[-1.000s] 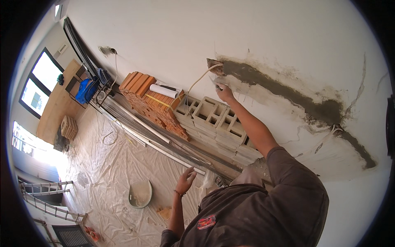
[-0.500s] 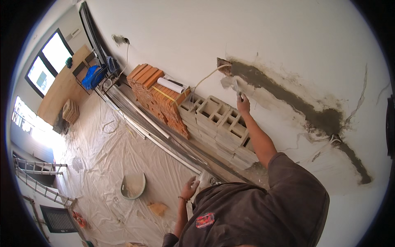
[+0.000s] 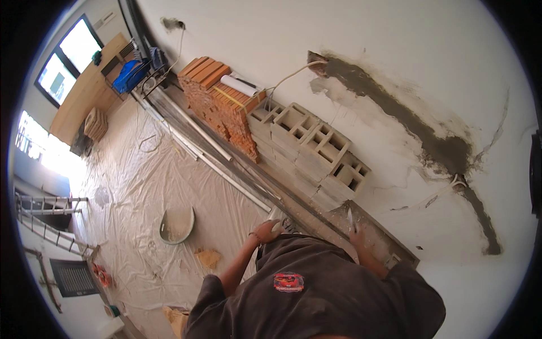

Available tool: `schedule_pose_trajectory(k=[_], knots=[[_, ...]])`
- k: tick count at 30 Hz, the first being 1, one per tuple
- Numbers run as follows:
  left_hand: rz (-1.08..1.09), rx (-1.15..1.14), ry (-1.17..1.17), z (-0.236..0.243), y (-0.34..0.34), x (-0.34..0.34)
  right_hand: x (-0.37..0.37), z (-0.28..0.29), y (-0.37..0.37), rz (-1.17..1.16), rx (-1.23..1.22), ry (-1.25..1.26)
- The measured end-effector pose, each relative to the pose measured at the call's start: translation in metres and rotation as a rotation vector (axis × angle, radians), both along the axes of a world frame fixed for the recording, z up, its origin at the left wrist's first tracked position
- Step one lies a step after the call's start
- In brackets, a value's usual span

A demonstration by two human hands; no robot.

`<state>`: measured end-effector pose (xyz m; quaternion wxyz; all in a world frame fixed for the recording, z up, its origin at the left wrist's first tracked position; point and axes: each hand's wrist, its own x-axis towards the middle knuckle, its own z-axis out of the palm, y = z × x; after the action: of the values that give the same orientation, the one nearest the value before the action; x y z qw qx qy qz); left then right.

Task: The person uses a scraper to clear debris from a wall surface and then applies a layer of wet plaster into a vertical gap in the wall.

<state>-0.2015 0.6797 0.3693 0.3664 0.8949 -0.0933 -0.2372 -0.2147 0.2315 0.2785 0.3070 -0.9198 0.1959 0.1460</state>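
My right hand (image 3: 358, 233) grips a putty knife (image 3: 350, 217) by its handle, low in front of my right side, apart from the wall. The blade points up and away from me, seen nearly edge-on. In front of my waist is my left hand (image 3: 267, 231), its pale, dusty fingers loosely bent, with no tool seen in it. On the white wall (image 3: 406, 62) runs a long strip of wet-looking grey mortar (image 3: 389, 107), slanting down to the right. A pale cable (image 3: 299, 69) comes out of a hole at its upper left end.
Concrete blocks (image 3: 313, 152) and stacked orange bricks (image 3: 217, 118) line the wall's foot. Long pipes (image 3: 220, 174) lie alongside. Plastic sheeting (image 3: 130, 198) covers the floor, holding a mortar tub (image 3: 165, 233) and a brown scrap (image 3: 208, 259). A ladder (image 3: 53, 240) stands at left.
My right hand has come down from the wall near the upper end of the mortar to waist height, still with the putty knife. My left hand has shifted slightly up, close to my waist.
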Motion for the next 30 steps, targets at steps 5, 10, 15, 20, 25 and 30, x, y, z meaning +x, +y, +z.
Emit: schedule_pose_trajectory(k=[5, 10, 15, 20, 25, 30], knots=[[-0.187, -0.027, -0.001, 0.055, -0.036, 0.026, -0.183, -0.158, -0.082, 0.229, 0.018, 0.659], [-0.063, -0.228, 0.023, 0.021, -0.014, -0.013, -0.277, -0.208, -0.067, 0.762, -0.208, 0.457], [-0.162, -0.043, 0.268, -0.034, 0.018, -0.085, -0.241, -0.156, 0.008, 0.43, -0.087, 0.433], [-0.023, -0.005, 0.283, -0.081, 0.056, -0.162, -0.226, -0.126, 0.078, -0.366, 0.36, 0.517], [0.284, 0.071, 0.323, -0.115, 0.134, -0.178, -0.211, -0.154, 0.104, -0.104, 0.194, 0.446], [0.743, 0.013, 0.539, -0.147, 0.225, -0.234, -0.141, -0.082, 0.167, 0.148, 0.03, 0.801]])
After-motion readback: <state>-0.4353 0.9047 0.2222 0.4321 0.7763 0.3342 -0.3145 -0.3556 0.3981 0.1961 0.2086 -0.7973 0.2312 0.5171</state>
